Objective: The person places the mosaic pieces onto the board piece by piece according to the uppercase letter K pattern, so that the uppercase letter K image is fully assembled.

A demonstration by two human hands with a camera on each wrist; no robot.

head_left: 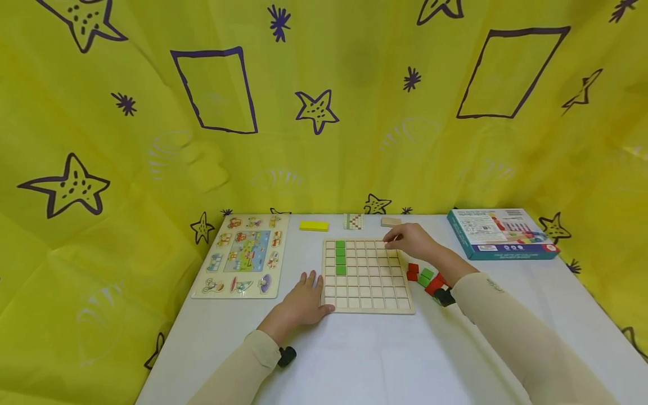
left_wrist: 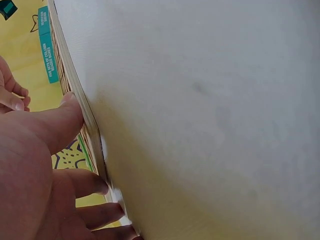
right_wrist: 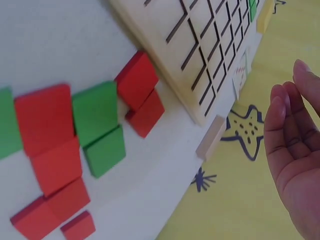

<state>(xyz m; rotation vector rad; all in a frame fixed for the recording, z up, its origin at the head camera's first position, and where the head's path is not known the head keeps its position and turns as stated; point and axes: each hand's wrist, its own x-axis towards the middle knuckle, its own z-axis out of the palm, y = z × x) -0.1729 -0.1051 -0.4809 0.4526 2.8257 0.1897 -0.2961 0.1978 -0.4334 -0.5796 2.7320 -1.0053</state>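
A wooden grid board [head_left: 374,287] lies on the table, with several green square tiles [head_left: 341,261] in one of its columns near the upper left. My left hand [head_left: 302,301] rests at the board's lower left corner, fingers extended along its side and thumb by the front edge. In the left wrist view, the thumb [left_wrist: 67,120] touches the board's edge. Over the far right corner of the board is my right hand [head_left: 412,241], fingers loosely bent. The right wrist view shows nothing between the thumb and fingertips of this hand [right_wrist: 302,165].
Red tiles [right_wrist: 47,120] and green tiles [right_wrist: 95,112] lie loose right of the board. Behind it are a yellow block [head_left: 314,226], a patterned card [head_left: 353,221] and a wooden block [head_left: 391,222]. A picture puzzle [head_left: 280,253] lies left, a teal box [head_left: 501,233] back right.
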